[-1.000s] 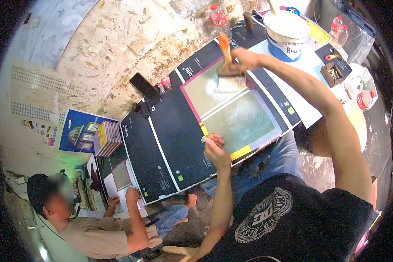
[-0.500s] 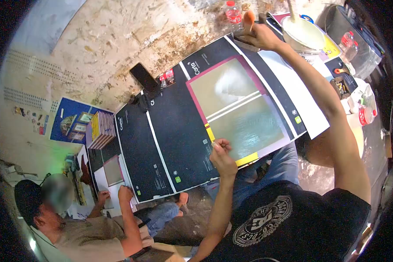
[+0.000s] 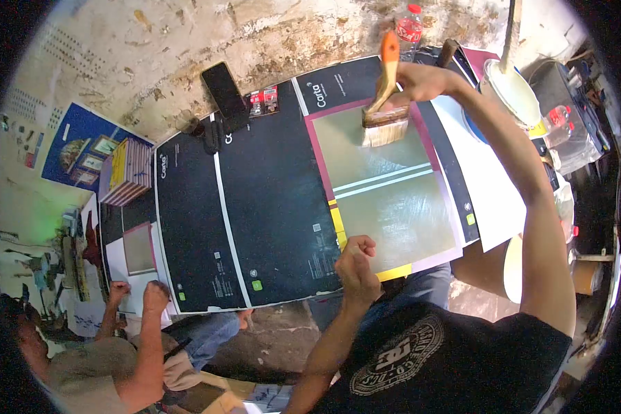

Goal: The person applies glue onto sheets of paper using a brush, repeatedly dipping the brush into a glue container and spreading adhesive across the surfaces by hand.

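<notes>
A broad flat paintbrush with an orange-tipped wooden handle is gripped by my right hand. Its pale bristles point down over the upper half of a grey-beige cover sheet, with white double stripes across its middle and maroon, yellow and lilac edges. Wet, shiny streaks show on the lower half. My left hand is curled closed at the sheet's near left corner, by the yellow strip; I see nothing in its fingers. Black boards printed "Carta" lie under the sheet.
At the back stand a phone, a small red packet and a red-capped bottle. A tub of pale paste is at right. Stacked books sit at left, where a co-worker's hands are near a smaller sheet.
My right hand has brought the paintbrush from beside the tub, at the board's back edge, down over the upper half of the sheet. My left hand stays by the near corner.
</notes>
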Demonstrator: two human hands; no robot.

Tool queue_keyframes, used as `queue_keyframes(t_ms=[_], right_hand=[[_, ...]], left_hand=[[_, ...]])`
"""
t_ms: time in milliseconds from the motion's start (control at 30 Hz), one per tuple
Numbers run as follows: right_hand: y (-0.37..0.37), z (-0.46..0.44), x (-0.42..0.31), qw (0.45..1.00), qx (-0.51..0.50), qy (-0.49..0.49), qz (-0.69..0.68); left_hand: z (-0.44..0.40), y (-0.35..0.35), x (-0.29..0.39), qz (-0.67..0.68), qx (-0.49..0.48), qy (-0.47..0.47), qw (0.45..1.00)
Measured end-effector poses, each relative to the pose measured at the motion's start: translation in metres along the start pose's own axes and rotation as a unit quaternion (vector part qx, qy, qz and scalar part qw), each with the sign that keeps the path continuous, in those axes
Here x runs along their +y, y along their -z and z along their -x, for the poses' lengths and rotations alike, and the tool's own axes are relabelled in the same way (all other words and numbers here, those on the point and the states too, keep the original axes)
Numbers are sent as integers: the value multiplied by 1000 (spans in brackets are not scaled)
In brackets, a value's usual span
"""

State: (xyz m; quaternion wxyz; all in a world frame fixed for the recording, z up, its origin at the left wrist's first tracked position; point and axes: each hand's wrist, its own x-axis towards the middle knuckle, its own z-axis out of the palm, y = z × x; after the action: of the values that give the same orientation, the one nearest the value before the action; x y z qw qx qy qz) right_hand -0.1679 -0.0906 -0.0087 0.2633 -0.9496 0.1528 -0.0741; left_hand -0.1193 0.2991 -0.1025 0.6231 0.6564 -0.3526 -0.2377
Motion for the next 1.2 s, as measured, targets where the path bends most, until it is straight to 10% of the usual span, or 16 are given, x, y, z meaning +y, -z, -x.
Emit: queue_keyframes(t_ms=[267,300,400,467,533,700,800,1200], right_hand=[[12,-40,-57,997,-16,-34,73],[3,-47,-64,978,-169,120,-34],[-24,-85,-26,984,-163,25,59],[-21,-109,28,973,38,120,191],[5,-96,-50,995,-16,-5,102],[-45,-101,-53,973,-154,168,28],[-38,-139,-23,980,5,108,167],[-20,-115,0,993,54,20,98]], left_hand=[[4,6,-10,71,-26,-23,997],[4,5,-11,74,-19,-26,997],[5,4,-9,67,-19,-32,997],[2,7,-7,42,-24,-29,998],[3,6,-11,59,-18,-44,997],[-1,9,-1,42,-31,-58,997],[-4,9,-1,37,-32,-64,997],[-3,8,-1,32,-25,-63,997]])
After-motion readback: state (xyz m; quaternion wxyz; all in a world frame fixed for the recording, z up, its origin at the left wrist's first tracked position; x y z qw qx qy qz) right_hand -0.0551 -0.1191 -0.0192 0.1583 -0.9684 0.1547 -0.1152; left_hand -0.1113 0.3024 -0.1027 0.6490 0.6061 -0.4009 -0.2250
